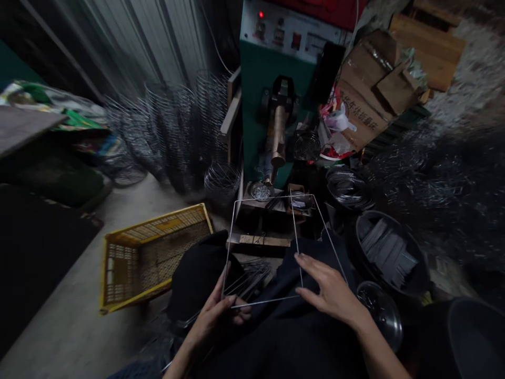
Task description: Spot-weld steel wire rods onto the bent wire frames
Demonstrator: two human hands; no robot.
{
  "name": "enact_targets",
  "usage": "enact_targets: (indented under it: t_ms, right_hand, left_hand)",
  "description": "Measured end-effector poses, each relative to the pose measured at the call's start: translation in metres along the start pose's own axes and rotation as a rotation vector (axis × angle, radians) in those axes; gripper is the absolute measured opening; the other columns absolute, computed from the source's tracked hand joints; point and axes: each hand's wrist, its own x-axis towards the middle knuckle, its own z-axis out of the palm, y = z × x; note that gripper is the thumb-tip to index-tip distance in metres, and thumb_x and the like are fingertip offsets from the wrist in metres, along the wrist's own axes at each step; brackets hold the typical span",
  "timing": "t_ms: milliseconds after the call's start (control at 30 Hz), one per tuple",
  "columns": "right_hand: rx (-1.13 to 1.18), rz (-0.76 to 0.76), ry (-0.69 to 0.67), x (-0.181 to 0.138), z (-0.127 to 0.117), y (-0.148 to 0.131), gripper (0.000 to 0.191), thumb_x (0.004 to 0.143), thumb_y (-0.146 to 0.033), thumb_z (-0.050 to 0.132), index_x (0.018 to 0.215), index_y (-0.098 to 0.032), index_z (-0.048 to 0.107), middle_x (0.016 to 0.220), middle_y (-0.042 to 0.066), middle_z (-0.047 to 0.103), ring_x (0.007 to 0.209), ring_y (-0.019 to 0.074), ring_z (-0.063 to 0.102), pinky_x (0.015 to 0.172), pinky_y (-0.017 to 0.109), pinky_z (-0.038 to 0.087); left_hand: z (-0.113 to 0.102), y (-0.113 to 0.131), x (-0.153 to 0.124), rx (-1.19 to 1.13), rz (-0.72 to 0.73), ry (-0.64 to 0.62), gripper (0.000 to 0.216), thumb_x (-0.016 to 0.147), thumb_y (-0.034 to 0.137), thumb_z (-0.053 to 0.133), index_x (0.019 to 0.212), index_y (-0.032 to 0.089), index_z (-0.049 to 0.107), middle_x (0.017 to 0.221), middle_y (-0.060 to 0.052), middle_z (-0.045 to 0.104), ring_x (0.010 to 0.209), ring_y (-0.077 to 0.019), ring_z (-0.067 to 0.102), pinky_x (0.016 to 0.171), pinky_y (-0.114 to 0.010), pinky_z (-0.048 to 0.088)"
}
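Note:
A thin metal wire frame [231, 231], bent into a rough rectangle, is held above my lap in front of the machine. My left hand [221, 308] grips its near left corner, fingers closed round the wire. A straight wire rod [294, 223] crosses the frame from its far side to its near side, right of the middle. My right hand [329, 289] pinches this rod between thumb and fingers close to the near side. Whether the rod is joined to the frame cannot be told. Loose wires [254, 279] lie beyond my left hand.
A green machine [260, 68] with a lit red lamp and a copper-coloured arm [278, 134] stands ahead. Below it sits a small dish [261, 191] of metal bits. A yellow crate [158, 226] is at left, stacked wire baskets [173, 126] behind. A black tub [389, 252] holds strips at right.

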Motion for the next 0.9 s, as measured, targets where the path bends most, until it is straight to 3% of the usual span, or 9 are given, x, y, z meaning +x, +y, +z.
enact_targets:
  t_ms: [167,367,600,767,900]
  right_hand:
    - [-0.011,-0.016,-0.031,0.012,0.009,-0.006,0.064,0.086,-0.035,0.063,0.145,-0.018,0.042,0.145,0.008,0.047,0.134,0.0237,0.042,0.112,0.04,0.038]
    - [0.065,-0.161,-0.134,0.021,0.019,-0.022,0.066,0.085,-0.038,0.064,0.144,-0.015,0.044,0.145,0.009,0.046,0.135,0.022,0.042,0.112,0.036,0.037]
    - [-0.023,0.092,0.074,-0.003,0.014,-0.001,0.063,0.088,-0.036,0.061,0.146,-0.02,0.041,0.144,0.008,0.047,0.133,0.0254,0.044,0.11,0.043,0.041]
    - [0.144,-0.005,-0.081,0.001,0.024,-0.017,0.073,0.086,-0.033,0.066,0.151,-0.027,0.031,0.149,0.005,0.041,0.134,0.0226,0.043,0.111,0.038,0.039]
    - [0.159,-0.007,-0.11,0.012,0.032,-0.027,0.078,0.084,-0.028,0.07,0.151,-0.028,0.03,0.149,0.005,0.041,0.134,0.0227,0.043,0.112,0.038,0.038]
  left_hand:
    - [0.002,0.002,-0.005,0.006,0.009,-0.006,0.095,0.09,0.031,0.058,0.151,0.029,-0.015,0.077,-0.01,0.072,0.069,-0.0248,0.069,0.058,-0.028,0.05]
    - [0.004,0.001,-0.005,0.02,0.001,-0.034,0.1,0.089,0.033,0.059,0.15,0.024,-0.019,0.077,-0.01,0.072,0.069,-0.0247,0.069,0.06,-0.03,0.05]
    - [0.005,0.009,-0.015,0.04,0.041,0.02,0.098,0.089,0.034,0.059,0.151,0.023,-0.017,0.077,-0.011,0.072,0.068,-0.0243,0.068,0.06,-0.03,0.049]
    - [0.009,0.018,-0.022,0.038,0.052,0.027,0.098,0.089,0.033,0.059,0.151,0.023,-0.017,0.077,-0.011,0.072,0.068,-0.024,0.067,0.061,-0.031,0.048]
    - [0.009,0.024,-0.026,0.03,0.087,0.005,0.094,0.091,0.033,0.056,0.151,0.026,-0.015,0.078,-0.01,0.072,0.067,-0.0224,0.066,0.062,-0.031,0.048]
